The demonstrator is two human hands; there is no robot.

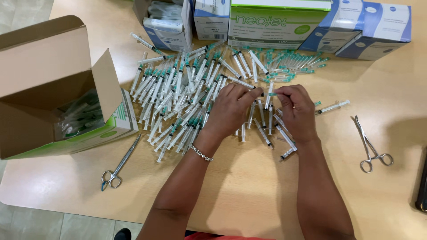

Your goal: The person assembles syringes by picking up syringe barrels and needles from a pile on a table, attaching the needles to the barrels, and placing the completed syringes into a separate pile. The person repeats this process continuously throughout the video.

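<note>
A large heap of clear plastic syringes (178, 95) with green caps covers the middle of the wooden table (249, 186). Over its right part my left hand (229, 111) and my right hand (297, 111) meet. Both pinch one syringe (267, 94) between their fingertips, the left on the barrel, the right on the green-capped end. A beaded bracelet (201, 153) circles my left wrist. More syringes lie under and beside both hands.
An open cardboard box (53, 89) holding bagged items stands at the left. Several white, blue and green boxes (275, 22) line the far edge. One pair of metal scissors (118, 166) lies front left, another (371, 149) at the right. A dark object (422, 186) touches the right edge.
</note>
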